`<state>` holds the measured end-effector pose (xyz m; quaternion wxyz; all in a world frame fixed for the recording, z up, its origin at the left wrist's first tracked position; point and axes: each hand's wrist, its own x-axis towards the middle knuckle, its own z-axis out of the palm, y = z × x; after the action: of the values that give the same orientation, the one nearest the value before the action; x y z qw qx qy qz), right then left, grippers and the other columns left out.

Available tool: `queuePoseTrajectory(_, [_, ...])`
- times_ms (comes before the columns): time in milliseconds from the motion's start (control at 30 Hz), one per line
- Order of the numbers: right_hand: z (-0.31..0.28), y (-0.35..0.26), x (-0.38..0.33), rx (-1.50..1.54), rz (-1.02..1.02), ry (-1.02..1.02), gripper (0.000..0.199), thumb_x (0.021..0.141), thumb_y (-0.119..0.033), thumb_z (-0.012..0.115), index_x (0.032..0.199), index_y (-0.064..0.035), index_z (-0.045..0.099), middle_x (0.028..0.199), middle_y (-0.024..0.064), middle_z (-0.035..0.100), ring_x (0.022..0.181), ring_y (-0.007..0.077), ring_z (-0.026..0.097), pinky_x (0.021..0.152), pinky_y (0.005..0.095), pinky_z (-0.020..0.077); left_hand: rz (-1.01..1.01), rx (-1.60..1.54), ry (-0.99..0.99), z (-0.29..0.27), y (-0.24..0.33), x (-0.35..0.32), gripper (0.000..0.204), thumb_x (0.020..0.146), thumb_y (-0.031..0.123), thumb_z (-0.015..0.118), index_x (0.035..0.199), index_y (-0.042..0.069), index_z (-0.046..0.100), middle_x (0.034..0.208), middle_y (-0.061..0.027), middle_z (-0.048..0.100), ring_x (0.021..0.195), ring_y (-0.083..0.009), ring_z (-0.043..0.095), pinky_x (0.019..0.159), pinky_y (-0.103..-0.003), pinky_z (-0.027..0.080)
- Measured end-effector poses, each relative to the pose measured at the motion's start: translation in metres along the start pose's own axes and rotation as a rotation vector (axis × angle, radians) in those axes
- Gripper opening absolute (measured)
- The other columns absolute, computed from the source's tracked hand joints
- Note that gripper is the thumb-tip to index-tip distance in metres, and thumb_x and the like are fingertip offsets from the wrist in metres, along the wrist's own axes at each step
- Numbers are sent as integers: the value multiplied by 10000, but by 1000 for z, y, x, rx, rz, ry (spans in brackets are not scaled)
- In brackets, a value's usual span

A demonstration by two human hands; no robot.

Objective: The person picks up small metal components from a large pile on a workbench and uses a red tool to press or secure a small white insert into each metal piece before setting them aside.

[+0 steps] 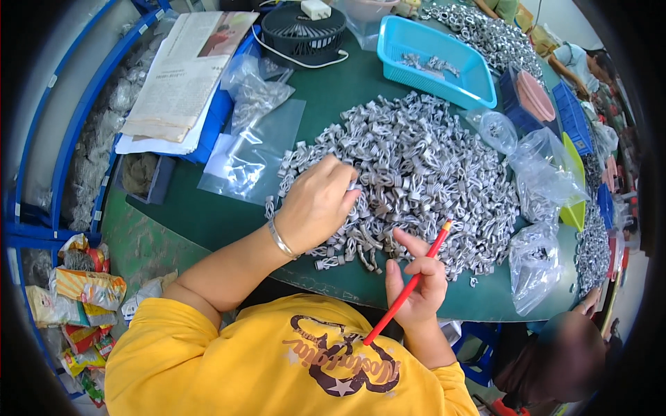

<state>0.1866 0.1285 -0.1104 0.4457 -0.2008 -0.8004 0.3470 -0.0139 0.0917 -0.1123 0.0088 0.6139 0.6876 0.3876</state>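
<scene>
Head view: two hands at one big heap of small grey metal clips.
Nearest, the right hand point(416, 281) is clenched around one red pencil point(408, 286); the left hand point(316, 204) presses curled fingers into the clip pile point(423, 173) on the green table point(208, 215). Beyond, three filled clear bags point(538, 260), one blue basket point(437, 59), one black fan point(303, 31).

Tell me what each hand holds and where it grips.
The right hand grips a red pencil around its middle. The left hand rests on the pile of small grey metal parts; whether it grips any cannot be told.
</scene>
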Motion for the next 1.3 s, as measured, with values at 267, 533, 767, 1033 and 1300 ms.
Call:
queuePoseTrajectory(267, [3, 5, 16, 221, 168, 43, 245, 763, 99, 605, 844, -14, 403, 1065, 266, 583, 895, 255, 643, 770, 310, 515, -221, -530, 16, -25, 16, -11, 66, 785, -47, 620, 848, -31, 610, 909, -105, 609, 702, -131, 618, 593, -224, 500])
queuePoseTrajectory(533, [-2, 5, 30, 496, 251, -35, 320, 781, 96, 610, 922, -47, 361, 1012, 212, 577, 782, 170, 619, 697, 252, 521, -171, -724, 8, -14, 26, -25, 118, 747, 0, 682, 855, 9, 635, 865, -110, 626, 729, -197, 622, 628, -265, 491])
queuePoseTrajectory(767, [-3, -3, 38, 763, 439, 113, 257, 846, -35, 601, 919, -57, 355, 921, 227, 605, 655, 182, 626, 581, 263, 535, -498, -985, -138, -9, 26, -21, 123, 747, -2, 685, 860, 10, 638, 882, -101, 624, 768, -183, 616, 655, -258, 491])
queuePoseTrajectory(1033, [-3, 3, 41, 852, 417, 85, 309, 796, 60, 612, 918, -70, 360, 894, 199, 598, 704, 201, 620, 634, 279, 531, -475, -1220, -160, -17, 32, -10, 227, 756, -98, 637, 962, -20, 584, 1035, -118, 547, 853, -150, 591, 733, -245, 496])
queuePoseTrajectory(1300, [3, 20, 42, 508, 17, -65, 312, 740, 89, 656, 825, -69, 401, 850, 150, 588, 784, 252, 610, 694, 344, 509, -162, -970, -111, -22, 33, -1, 231, 681, -56, 721, 881, 4, 622, 889, -100, 635, 797, -200, 612, 708, -274, 483])
